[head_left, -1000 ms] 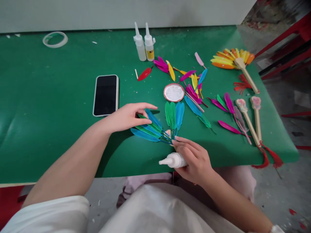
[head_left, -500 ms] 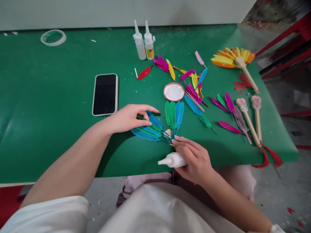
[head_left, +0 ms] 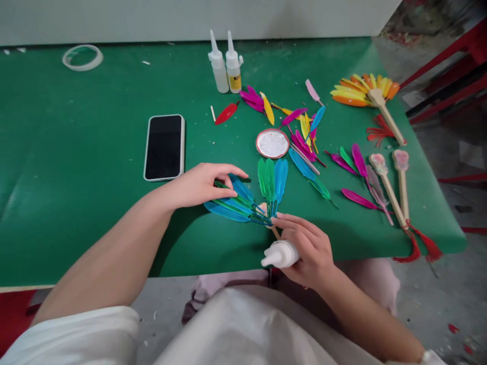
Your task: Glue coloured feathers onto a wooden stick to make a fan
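Observation:
A fan of blue and green feathers (head_left: 231, 209) lies at the table's near side, their quills meeting over a wooden stick (head_left: 275, 232) with a pinkish head (head_left: 262, 208). My left hand (head_left: 203, 185) reaches over the feathers on the left, its thumb and curled fingers closed round some of them while the index finger stretches out. In my right hand (head_left: 308, 248) is a white glue bottle (head_left: 283, 254), nozzle pointing left. The fingertips of that hand touch the quill ends. Upright green and blue feathers (head_left: 271, 182) stand out beyond the stick's head.
A phone (head_left: 164, 147) lies left, below a tape roll (head_left: 82, 58). Two glue bottles (head_left: 225, 71) stand at the back. A white-filled lid (head_left: 272, 144) sits among loose feathers (head_left: 302, 137). On the right are a yellow-orange feather fan (head_left: 363, 91) and two tasselled sticks (head_left: 391, 187).
My right hand has shifted slightly right and turned the glue bottle, showing more of the stick under the quills. The left hand stays in place on the feathers.

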Tool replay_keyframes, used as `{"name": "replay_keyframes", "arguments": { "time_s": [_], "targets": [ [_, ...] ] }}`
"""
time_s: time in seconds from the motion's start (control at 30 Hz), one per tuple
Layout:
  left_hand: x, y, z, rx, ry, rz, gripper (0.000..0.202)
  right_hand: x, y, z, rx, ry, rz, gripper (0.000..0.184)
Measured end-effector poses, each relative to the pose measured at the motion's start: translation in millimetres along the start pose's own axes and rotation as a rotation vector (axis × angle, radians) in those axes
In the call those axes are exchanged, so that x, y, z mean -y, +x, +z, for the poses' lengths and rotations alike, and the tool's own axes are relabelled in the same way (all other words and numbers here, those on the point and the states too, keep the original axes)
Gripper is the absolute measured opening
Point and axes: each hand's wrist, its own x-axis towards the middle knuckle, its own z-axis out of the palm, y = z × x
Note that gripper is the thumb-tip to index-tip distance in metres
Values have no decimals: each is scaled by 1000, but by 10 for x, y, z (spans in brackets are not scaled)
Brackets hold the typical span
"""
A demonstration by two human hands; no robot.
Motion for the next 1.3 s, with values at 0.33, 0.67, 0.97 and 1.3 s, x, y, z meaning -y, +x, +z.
{"name": "replay_keyframes", "arguments": {
  "time_s": [0.33, 0.67, 0.97, 1.3],
  "targets": [
    [17, 4, 1, 6, 11, -2, 42, 3, 13, 27, 95, -126, 33, 20],
    [47, -67, -130, -254, -170, -170, 41, 3, 16, 39, 103, -133, 15, 21],
    [63, -67, -109, 14, -155, -115, 61, 36, 44, 17, 136, -121, 5, 18],
    [37, -96, -137, 71, -82, -87, 53, 19, 63, 29, 152, -114, 25, 19]
  ]
}}
